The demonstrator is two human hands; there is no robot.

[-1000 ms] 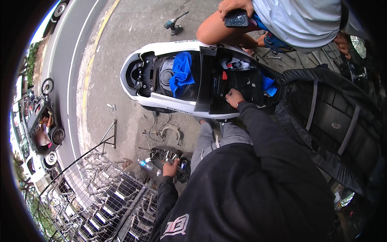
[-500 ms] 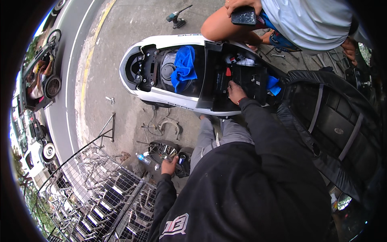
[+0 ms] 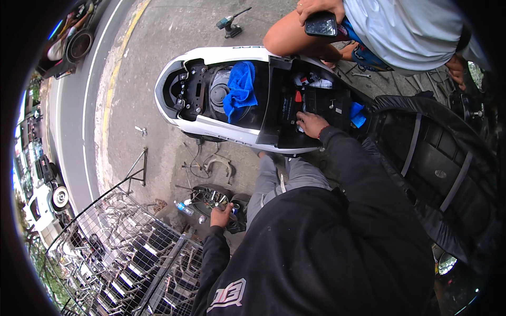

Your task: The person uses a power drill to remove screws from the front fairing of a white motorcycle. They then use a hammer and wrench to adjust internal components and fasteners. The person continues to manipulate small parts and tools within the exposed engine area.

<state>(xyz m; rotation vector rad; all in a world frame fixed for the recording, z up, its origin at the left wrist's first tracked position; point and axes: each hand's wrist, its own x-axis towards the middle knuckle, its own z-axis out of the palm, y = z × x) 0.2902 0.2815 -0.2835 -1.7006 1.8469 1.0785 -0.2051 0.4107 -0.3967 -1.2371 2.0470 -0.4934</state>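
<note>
A white scooter body stands in front of me with its seat tipped back, baring the black under-seat compartment. My right hand reaches into that compartment beside a dark battery-like box. Its fingers are bent together, with a small pale thing under the tips that I cannot make out. A red part lies just beyond them. Lower left, my left hand hovers at a tray of tools, fingers closed around something too small to name. A blue cloth covers part of the scooter's tail.
Another person sits across the scooter, a hand on a dark phone. The opened seat takes up the right side. A cordless drill, wrenches, a bottle and a wire rack are around.
My right hand has shifted slightly toward me within the compartment, its fingers more bent. My left hand stays by the tool tray. On the road, a vehicle has moved up the picture.
</note>
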